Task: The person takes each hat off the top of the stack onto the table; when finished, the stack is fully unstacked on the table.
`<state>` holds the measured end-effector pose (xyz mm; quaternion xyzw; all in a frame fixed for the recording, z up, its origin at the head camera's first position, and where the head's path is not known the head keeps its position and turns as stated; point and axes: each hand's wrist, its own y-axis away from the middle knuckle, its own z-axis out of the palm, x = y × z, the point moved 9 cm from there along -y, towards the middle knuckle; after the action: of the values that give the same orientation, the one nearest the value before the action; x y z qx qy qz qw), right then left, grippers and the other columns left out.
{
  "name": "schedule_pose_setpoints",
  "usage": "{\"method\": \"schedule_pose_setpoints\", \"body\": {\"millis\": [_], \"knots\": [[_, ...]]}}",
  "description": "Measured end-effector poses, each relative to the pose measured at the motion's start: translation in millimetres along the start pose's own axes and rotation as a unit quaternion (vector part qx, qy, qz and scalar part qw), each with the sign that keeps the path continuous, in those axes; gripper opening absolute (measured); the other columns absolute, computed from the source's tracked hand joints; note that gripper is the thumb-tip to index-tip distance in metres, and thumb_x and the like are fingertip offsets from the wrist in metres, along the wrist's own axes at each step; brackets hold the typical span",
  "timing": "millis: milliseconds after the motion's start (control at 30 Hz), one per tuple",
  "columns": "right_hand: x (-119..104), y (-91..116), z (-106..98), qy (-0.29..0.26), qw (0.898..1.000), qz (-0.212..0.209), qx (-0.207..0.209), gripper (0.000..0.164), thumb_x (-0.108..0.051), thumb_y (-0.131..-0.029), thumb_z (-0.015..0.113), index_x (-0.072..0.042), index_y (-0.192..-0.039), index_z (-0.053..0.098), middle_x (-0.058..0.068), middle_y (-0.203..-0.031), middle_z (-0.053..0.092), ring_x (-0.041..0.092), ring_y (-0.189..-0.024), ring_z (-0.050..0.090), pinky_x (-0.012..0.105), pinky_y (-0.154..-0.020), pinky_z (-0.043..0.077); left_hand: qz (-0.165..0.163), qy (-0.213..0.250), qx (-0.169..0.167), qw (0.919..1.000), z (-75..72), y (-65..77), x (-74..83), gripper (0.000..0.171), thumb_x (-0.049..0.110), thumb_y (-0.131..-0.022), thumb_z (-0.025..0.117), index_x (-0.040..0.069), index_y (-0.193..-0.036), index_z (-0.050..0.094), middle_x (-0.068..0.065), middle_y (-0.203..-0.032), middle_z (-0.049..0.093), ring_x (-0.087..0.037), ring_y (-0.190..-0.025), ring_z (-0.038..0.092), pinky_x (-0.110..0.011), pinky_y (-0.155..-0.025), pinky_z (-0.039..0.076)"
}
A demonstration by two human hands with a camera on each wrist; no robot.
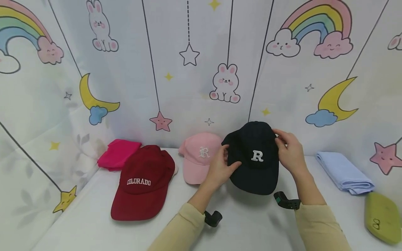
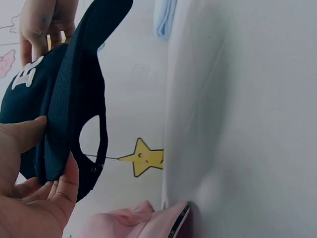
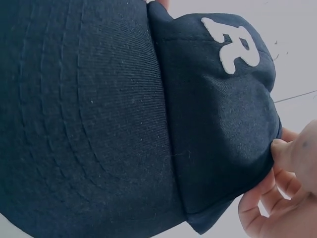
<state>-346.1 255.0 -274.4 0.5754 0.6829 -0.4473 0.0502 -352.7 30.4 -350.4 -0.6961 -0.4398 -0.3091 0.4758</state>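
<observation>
The left hand (image 1: 220, 167) grips the black cap (image 1: 254, 177) at the side where brim meets crown, thumb on top and fingers curled beneath. The right hand (image 1: 290, 153) pinches the opposite edge of the crown between thumb and fingers. Holding it at both sides probably keeps the soft crown spread and level; the white R faces the person, brim forward and tipped down. The cap hangs above the worktop (image 1: 245, 226), its shadow below, and the left wrist view shows the strap opening at its back.

Just beyond the left hand is the pink cap (image 1: 194, 170), its right part hidden by that hand and the black cap; of everything near, it seems the likeliest to be bumped. Farther left of the left hand lies the dark red COLORADO cap (image 1: 144, 191), brim towards the person, partly covering a hot-pink cloth (image 1: 116, 153) behind it. Well apart to the right of the right hand lies a folded light-blue cloth (image 1: 345, 172), with a yellow-green case (image 1: 381, 216) nearer the person. Beyond both hands, the printed backdrop (image 1: 128, 87) rises close behind the black cap and appears to limit reaching farther back.
</observation>
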Motion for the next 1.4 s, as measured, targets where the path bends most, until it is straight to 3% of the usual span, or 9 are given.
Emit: {"method": "schedule_pose_setpoints", "body": {"millis": [200, 433, 667, 967, 1233, 1400], "knots": [[6.0, -6.3, 1.9, 0.018, 1.000, 0.004, 0.013, 0.034, -0.001, -0.105, 0.046, 0.004, -0.137, 0.057, 0.025, -0.108, 0.055, 0.039, -0.095, 0.051, 0.056, -0.083, 0.044, -0.005, -0.002, -0.003, 1.0000, 9.3, -7.7, -8.1, 0.069, 0.018, -0.089, 0.080, 0.000, -0.145, 0.044, -0.015, -0.122, 0.061, -0.022, -0.098, 0.064, -0.030, -0.086, 0.054], [15.5, -12.4, 7.6, 0.018, 0.999, 0.000, 0.036, 0.033, 0.005, -0.102, 0.048, 0.005, -0.132, 0.061, 0.027, -0.105, 0.056, 0.040, -0.092, 0.053, 0.054, -0.081, 0.044, -0.032, -0.001, -0.009, 0.9994, 20.0, -12.6, -21.4, 0.069, 0.017, -0.088, 0.080, -0.001, -0.144, 0.045, -0.021, -0.129, 0.060, -0.031, -0.110, 0.065, -0.037, -0.094, 0.053], [31.6, -12.8, 23.5, 0.027, 0.999, 0.014, 0.032, 0.034, 0.005, -0.101, 0.048, 0.003, -0.132, 0.061, 0.027, -0.105, 0.056, 0.041, -0.091, 0.053, 0.055, -0.081, 0.045, -0.057, -0.013, -0.015, 0.9982, 30.6, -16.6, -38.6, 0.068, 0.013, -0.088, 0.079, -0.003, -0.144, 0.044, -0.025, -0.134, 0.057, -0.032, -0.119, 0.059, -0.039, -0.101, 0.048], [46.2, -10.8, 49.8, 0.043, 0.999, 0.026, -0.002, 0.031, 0.003, -0.101, 0.052, 0.002, -0.131, 0.062, 0.025, -0.104, 0.058, 0.040, -0.093, 0.056, 0.055, -0.080, 0.047, -0.087, -0.074, -0.042, 0.9926, 33.6, -13.0, -48.3, 0.075, 0.016, -0.087, 0.078, -0.008, -0.147, 0.039, -0.028, -0.144, 0.048, -0.037, -0.134, 0.048, -0.044, -0.112, 0.037], [52.4, -6.4, 60.6, 0.027, 0.998, 0.028, -0.046, 0.035, -0.005, -0.102, 0.054, 0.007, -0.135, 0.056, 0.029, -0.114, 0.057, 0.044, -0.104, 0.056, 0.058, -0.090, 0.046, -0.098, -0.051, -0.063, 0.9918, 28.4, -5.9, -48.3, 0.077, 0.022, -0.092, 0.073, -0.005, -0.152, 0.033, -0.024, -0.152, 0.042, -0.034, -0.140, 0.041, -0.046, -0.114, 0.033], [52.6, -1.6, 66.7, 0.020, 0.994, 0.028, -0.100, 0.053, -0.019, -0.102, 0.059, 0.009, -0.144, 0.044, 0.035, -0.129, 0.047, 0.049, -0.117, 0.049, 0.062, -0.099, 0.041, -0.065, -0.036, -0.067, 0.9950, 16.7, -3.5, -38.4, 0.075, 0.025, -0.094, 0.071, -0.004, -0.152, 0.034, -0.022, -0.153, 0.040, -0.036, -0.137, 0.045, -0.045, -0.112, 0.038]]}}
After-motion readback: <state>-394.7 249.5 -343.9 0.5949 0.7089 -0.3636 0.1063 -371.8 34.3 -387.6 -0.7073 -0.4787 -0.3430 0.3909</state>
